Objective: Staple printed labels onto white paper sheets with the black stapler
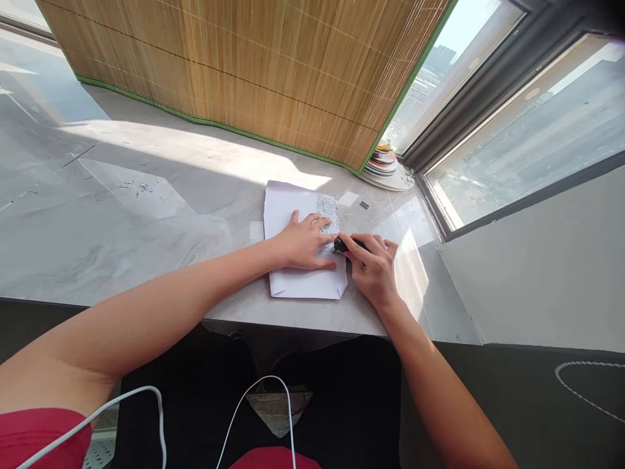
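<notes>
White paper sheets, folded or stacked with bent lower corners, lie on the grey marble-look ledge. A dense grey block of small metallic marks that look like staples covers part of their right side. My left hand lies flat on the paper, fingers spread, hiding part of that block. At the paper's right edge my right hand is closed around a small black stapler. Its tip rests at the lower end of the block, close to my left fingertips. My right fingers hide most of its body.
A short dark strip, apparently staples, lies beyond my right hand. Loose staple-like bits are scattered at left. A bamboo blind hangs along the back. Stacked plates stand by the window corner. White cables hang near my lap.
</notes>
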Demonstrator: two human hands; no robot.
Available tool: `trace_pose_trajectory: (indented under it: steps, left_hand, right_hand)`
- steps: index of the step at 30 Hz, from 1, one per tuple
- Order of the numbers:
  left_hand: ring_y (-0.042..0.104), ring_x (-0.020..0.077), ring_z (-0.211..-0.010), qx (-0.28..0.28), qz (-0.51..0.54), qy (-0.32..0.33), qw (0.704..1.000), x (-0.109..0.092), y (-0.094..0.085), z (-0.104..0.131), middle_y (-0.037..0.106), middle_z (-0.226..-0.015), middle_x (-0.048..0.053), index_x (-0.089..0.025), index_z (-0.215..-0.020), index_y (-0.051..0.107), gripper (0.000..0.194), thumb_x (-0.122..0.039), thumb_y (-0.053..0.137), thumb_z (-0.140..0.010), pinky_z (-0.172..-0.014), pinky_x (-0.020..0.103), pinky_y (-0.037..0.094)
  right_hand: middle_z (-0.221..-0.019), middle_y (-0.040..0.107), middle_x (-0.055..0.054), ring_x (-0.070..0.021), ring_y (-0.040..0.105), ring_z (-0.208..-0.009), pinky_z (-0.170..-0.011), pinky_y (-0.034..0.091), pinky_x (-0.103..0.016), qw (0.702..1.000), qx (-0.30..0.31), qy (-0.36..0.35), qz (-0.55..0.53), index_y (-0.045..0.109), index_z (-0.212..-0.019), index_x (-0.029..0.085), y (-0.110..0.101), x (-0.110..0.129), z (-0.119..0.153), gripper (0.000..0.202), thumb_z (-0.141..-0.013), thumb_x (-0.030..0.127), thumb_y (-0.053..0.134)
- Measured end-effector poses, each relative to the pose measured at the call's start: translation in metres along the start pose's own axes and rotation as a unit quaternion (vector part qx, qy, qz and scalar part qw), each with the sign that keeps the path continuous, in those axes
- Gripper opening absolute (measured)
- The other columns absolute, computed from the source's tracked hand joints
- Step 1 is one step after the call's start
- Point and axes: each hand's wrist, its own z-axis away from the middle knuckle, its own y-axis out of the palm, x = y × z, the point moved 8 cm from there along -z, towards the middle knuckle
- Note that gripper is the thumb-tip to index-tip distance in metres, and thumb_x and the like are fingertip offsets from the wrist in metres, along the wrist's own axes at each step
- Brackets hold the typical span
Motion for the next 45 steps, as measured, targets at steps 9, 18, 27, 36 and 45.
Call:
trace_pose_trajectory:
  steps: [9, 18, 27, 36, 45]
  left_hand:
    - [0.031, 0.0427, -0.155, -0.002, -0.001, -0.002, 1.000, 0.000, 0.001, 0.000, 0.041, -0.169, 0.015, -0.032, -0.149, 0.062, 0.069, -0.072, 0.058, -0.092, -0.122, 0.077, 0.015]
    - [0.030, 0.0415, -0.156, 0.004, -0.006, -0.009, 1.000, 0.002, 0.001, 0.000, 0.039, -0.170, 0.014, -0.034, -0.154, 0.057, 0.072, -0.072, 0.057, -0.093, -0.123, 0.075, 0.015]
    - [0.029, 0.0423, -0.156, 0.010, -0.003, -0.014, 1.000, 0.002, -0.001, 0.001, 0.039, -0.170, 0.013, -0.035, -0.159, 0.051, 0.077, -0.074, 0.056, -0.093, -0.123, 0.075, 0.015]
    - [0.034, 0.0373, -0.154, -0.003, 0.022, -0.028, 0.999, 0.007, -0.004, 0.000, 0.044, -0.167, 0.009, -0.038, -0.155, 0.054, 0.065, -0.070, 0.048, -0.098, -0.125, 0.068, 0.017]
    - [0.049, 0.0340, -0.139, -0.036, 0.036, -0.070, 0.996, 0.020, -0.010, -0.004, 0.057, -0.157, 0.002, -0.036, -0.140, 0.066, 0.052, -0.060, 0.056, -0.095, -0.120, 0.057, 0.028]
  right_hand:
    - [-0.115, 0.074, -0.004, -0.0216, 0.063, -0.098, -0.094, 0.028, -0.044, 1.000, 0.011, -0.003, 0.020, 0.072, -0.134, 0.038, 0.002, 0.004, 0.001, 0.046, -0.102, 0.011, 0.053]
    - [-0.119, 0.072, -0.004, -0.0252, 0.060, -0.105, -0.098, 0.029, -0.046, 0.997, 0.049, -0.021, 0.060, 0.066, -0.143, 0.040, 0.007, 0.013, 0.001, 0.057, -0.099, 0.006, 0.054]
    - [-0.109, 0.075, -0.004, -0.0220, 0.064, -0.095, -0.093, 0.041, -0.042, 0.992, -0.052, 0.074, -0.084, 0.078, -0.126, 0.033, -0.004, -0.017, 0.001, 0.035, -0.101, 0.018, 0.058]
    - [-0.108, 0.076, -0.007, -0.0263, 0.066, -0.098, -0.089, 0.047, -0.044, 0.978, -0.103, 0.163, -0.079, 0.077, -0.128, 0.030, -0.008, -0.041, 0.004, 0.039, -0.098, 0.018, 0.057]
    - [-0.107, 0.077, -0.006, -0.0257, 0.066, -0.099, -0.089, 0.046, -0.043, 0.976, -0.109, 0.175, -0.071, 0.078, -0.127, 0.029, -0.007, -0.042, 0.004, 0.037, -0.098, 0.018, 0.058]
